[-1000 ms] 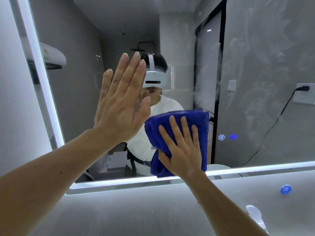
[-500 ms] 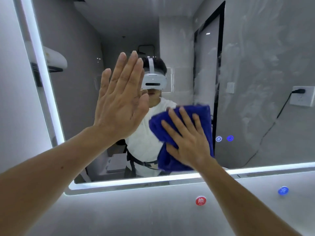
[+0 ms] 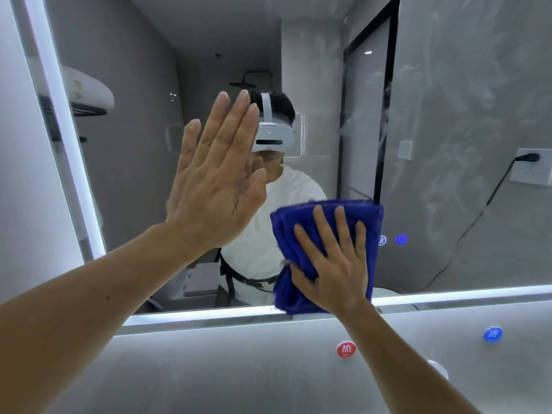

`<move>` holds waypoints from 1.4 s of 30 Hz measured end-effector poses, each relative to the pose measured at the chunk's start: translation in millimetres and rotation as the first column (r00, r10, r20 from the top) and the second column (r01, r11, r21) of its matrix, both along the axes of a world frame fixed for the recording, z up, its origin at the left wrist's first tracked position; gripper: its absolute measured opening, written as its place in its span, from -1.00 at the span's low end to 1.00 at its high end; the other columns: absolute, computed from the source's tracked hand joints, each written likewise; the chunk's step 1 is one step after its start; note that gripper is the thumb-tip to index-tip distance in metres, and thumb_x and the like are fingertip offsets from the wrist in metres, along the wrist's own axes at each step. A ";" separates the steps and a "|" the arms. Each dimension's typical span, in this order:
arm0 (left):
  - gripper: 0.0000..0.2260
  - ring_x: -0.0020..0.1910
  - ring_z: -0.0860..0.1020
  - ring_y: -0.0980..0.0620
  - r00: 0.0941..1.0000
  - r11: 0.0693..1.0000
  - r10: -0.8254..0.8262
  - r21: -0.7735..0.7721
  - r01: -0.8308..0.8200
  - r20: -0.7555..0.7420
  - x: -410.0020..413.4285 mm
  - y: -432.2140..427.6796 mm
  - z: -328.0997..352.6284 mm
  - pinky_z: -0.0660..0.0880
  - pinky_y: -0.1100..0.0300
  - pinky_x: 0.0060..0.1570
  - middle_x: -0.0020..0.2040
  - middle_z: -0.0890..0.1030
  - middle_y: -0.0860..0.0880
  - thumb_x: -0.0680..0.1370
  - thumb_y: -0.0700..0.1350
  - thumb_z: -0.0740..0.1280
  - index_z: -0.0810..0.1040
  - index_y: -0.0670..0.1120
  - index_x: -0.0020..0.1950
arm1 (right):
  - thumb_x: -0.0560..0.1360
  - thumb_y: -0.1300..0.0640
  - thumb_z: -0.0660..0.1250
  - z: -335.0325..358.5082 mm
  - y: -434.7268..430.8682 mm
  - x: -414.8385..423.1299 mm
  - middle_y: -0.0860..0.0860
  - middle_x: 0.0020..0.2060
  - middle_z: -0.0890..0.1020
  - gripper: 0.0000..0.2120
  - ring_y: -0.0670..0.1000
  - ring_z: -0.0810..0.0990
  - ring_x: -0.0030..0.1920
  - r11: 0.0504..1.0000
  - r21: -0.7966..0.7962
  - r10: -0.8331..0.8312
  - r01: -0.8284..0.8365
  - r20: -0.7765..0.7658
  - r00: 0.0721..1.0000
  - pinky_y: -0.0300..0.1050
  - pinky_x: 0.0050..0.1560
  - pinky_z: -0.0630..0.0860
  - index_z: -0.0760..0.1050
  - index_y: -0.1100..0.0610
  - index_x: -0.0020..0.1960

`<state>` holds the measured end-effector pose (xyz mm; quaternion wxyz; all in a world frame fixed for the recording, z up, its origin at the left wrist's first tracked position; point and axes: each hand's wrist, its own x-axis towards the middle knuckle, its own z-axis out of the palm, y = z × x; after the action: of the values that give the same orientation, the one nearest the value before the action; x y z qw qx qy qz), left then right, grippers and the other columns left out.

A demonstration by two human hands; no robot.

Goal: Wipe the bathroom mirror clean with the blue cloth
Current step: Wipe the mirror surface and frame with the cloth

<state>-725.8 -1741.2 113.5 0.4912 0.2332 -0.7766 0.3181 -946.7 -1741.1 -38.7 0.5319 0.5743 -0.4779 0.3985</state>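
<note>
The bathroom mirror (image 3: pixel 448 121) fills the wall ahead, edged by a lit strip, with smeary streaks on its right part. My right hand (image 3: pixel 334 264) presses a folded blue cloth (image 3: pixel 301 222) flat against the glass near the lower edge, fingers spread on it. My left hand (image 3: pixel 215 186) lies flat on the mirror to the left of the cloth, fingers straight and together, holding nothing. The glass reflects a person in a white shirt and a white headset.
Two small lit touch icons (image 3: pixel 392 239) glow on the mirror just right of the cloth. Below the mirror the wall carries a red round button (image 3: pixel 346 349) and a blue round button (image 3: pixel 493 334). A white tap top (image 3: pixel 439 369) shows at the lower right.
My right hand has slid the cloth from the lower edge up and right, then back down to the lower edge. The left hand has stayed flat on the glass.
</note>
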 end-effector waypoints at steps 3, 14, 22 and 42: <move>-0.43 0.59 -0.04 -0.12 1.000 1.000 0.005 0.009 -0.005 0.009 -4.3 4.2 -4.0 -0.04 -0.21 0.52 0.61 0.02 -0.15 0.64 0.06 -0.09 -0.02 -0.17 0.59 | 0.54 -0.20 0.21 -39.2 4.8 -11.0 0.03 0.58 0.14 -0.41 0.23 0.12 0.55 0.998 0.066 -0.020 0.025 -0.069 0.997 0.32 0.49 -0.01 0.25 -0.05 0.52; -0.43 0.59 -0.03 -0.12 0.999 0.998 0.052 -0.020 -0.052 0.009 -20.6 18.5 9.0 -0.03 -0.21 0.52 0.61 0.03 -0.15 0.65 0.08 -0.10 0.00 -0.18 0.59 | 0.55 -0.12 0.23 21.7 9.8 1.1 0.07 0.55 0.23 -0.47 0.20 0.09 0.56 0.983 0.182 0.041 0.007 -0.262 0.964 0.24 0.52 -0.09 0.34 -0.01 0.49; -0.43 0.59 0.00 -0.16 0.996 0.995 0.092 -0.047 -0.093 -0.023 -11.4 33.0 32.7 -0.04 -0.20 0.53 0.60 0.06 -0.18 0.63 0.04 -0.01 0.04 -0.21 0.58 | 0.60 -0.15 0.20 166.5 4.5 13.1 0.12 0.51 0.31 -0.49 0.24 0.20 0.53 1.000 0.019 0.006 -0.003 -0.172 0.985 0.22 0.51 -0.07 0.34 0.03 0.49; -0.42 0.59 -0.10 0.00 0.991 0.987 0.133 0.086 -0.133 0.010 -2.3 -2.0 -20.6 -0.15 -0.06 0.55 0.62 -0.02 -0.07 0.63 0.06 -0.04 -0.03 -0.12 0.61 | 0.59 -0.32 0.07 0.1 -4.6 21.4 0.08 0.60 0.00 -0.29 0.21 -0.01 0.58 0.987 0.119 -0.103 0.111 -0.073 0.992 0.28 0.52 -0.13 0.03 0.03 0.61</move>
<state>-728.0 -1743.2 92.9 0.4566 0.3051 -0.7734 0.3167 -925.3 -1745.7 -38.6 0.5319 0.5922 -0.5137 0.3200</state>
